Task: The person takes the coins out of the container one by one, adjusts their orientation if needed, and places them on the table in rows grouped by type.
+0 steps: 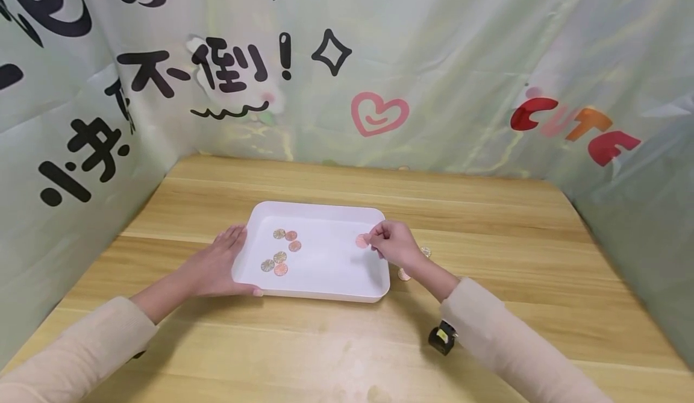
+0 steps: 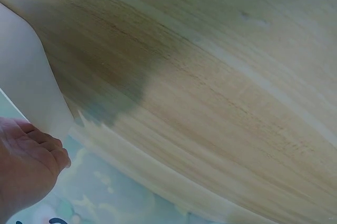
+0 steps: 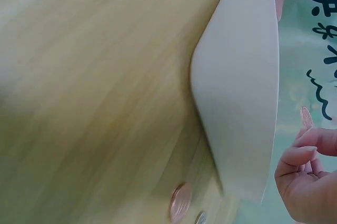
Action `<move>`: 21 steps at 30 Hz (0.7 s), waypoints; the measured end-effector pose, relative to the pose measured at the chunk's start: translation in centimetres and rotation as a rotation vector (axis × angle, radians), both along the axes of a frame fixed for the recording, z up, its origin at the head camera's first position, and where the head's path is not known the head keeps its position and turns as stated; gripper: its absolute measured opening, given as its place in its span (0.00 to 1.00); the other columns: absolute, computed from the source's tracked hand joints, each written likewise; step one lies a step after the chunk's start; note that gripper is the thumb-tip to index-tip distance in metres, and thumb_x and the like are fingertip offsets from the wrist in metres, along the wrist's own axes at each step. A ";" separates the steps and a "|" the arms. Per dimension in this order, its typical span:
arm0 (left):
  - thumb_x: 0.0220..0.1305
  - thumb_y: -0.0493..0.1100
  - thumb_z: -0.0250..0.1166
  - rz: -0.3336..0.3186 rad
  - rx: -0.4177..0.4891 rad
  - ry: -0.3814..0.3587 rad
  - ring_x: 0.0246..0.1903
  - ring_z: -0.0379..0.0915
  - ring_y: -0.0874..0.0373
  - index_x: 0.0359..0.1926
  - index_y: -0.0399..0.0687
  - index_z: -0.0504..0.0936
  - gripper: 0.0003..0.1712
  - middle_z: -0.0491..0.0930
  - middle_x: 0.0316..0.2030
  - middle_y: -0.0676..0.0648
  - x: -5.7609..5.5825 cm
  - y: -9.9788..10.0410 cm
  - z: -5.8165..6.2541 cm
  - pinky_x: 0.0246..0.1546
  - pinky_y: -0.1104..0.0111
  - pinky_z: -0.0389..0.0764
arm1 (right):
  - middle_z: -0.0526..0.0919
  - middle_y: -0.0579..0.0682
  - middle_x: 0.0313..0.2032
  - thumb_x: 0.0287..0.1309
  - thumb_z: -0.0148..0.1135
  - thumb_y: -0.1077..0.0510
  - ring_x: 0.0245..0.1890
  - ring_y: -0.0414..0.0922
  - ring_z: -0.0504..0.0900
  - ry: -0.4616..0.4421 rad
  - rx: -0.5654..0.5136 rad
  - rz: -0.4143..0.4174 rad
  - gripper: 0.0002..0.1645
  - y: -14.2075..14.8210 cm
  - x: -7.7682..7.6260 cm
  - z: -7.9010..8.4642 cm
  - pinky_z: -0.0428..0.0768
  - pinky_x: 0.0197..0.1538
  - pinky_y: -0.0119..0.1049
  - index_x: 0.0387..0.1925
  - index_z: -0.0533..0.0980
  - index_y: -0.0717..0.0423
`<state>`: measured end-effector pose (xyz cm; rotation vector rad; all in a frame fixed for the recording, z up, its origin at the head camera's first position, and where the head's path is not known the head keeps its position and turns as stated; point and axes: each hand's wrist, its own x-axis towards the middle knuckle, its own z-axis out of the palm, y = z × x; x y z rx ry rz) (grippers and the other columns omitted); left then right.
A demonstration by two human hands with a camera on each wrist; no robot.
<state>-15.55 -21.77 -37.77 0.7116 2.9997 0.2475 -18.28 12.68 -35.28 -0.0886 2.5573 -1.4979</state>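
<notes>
A white rectangular tray (image 1: pixel 325 285) lies on the wooden table. My left hand (image 1: pixel 219 264) rests against its left end, fingers straight along the side and thumb at the front left corner. Over the right part of the tray, my right hand (image 1: pixel 393 243) pinches a copper-coloured coin (image 3: pixel 306 117) between thumb and forefinger, above the rim in the right wrist view. Several gold and copper coins, among them a copper coin (image 1: pixel 280 269) and a gold coin (image 1: pixel 267 265), lie flat in the tray's left half.
Right of the tray, partly behind the right wrist, a copper coin (image 1: pixel 403 274) and a gold-toned coin (image 1: pixel 426 251) lie on the table (image 1: pixel 336 355). A printed cloth (image 1: pixel 444 78) hangs along the back and sides. A small black device (image 1: pixel 442 338) sits at the right sleeve.
</notes>
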 end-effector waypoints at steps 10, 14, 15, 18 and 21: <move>0.38 0.74 0.65 -0.003 0.011 -0.011 0.67 0.47 0.33 0.65 0.20 0.52 0.71 0.51 0.67 0.25 0.2 0.1 -0.2 0.67 0.45 0.55 | 0.71 0.47 0.16 0.59 0.56 0.63 0.14 0.38 0.66 -0.001 -0.009 -0.014 0.09 3.8 1.9 -0.4 0.64 0.18 0.26 0.27 0.73 0.67; 0.38 0.74 0.65 -0.003 0.011 -0.007 0.67 0.47 0.33 0.65 0.20 0.52 0.71 0.51 0.67 0.25 0.3 0.1 -0.2 0.67 0.45 0.55 | 0.70 0.46 0.14 0.59 0.56 0.63 0.14 0.36 0.65 -0.013 0.003 -0.029 0.09 5.4 2.6 -0.8 0.64 0.17 0.25 0.28 0.73 0.68; 0.38 0.74 0.65 -0.002 0.009 -0.005 0.67 0.47 0.33 0.65 0.20 0.52 0.71 0.51 0.67 0.25 0.3 0.1 -0.2 0.67 0.46 0.55 | 0.70 0.46 0.15 0.59 0.56 0.63 0.15 0.36 0.65 -0.021 0.007 -0.034 0.09 5.7 2.7 -0.9 0.65 0.18 0.26 0.28 0.73 0.68; 0.38 0.74 0.65 0.000 0.009 -0.003 0.67 0.47 0.33 0.65 0.20 0.52 0.71 0.51 0.67 0.25 0.2 0.1 -0.1 0.67 0.46 0.55 | 0.70 0.45 0.15 0.60 0.55 0.63 0.15 0.36 0.66 -0.052 0.018 -0.061 0.09 6.9 3.1 -1.5 0.65 0.18 0.25 0.29 0.73 0.67; 0.38 0.74 0.65 -0.001 0.011 -0.005 0.67 0.47 0.33 0.65 0.20 0.52 0.71 0.51 0.67 0.26 0.2 0.1 0.0 0.67 0.46 0.54 | 0.72 0.46 0.18 0.60 0.54 0.64 0.16 0.36 0.66 -0.079 0.032 -0.078 0.08 8.0 3.5 -2.1 0.66 0.18 0.25 0.30 0.73 0.68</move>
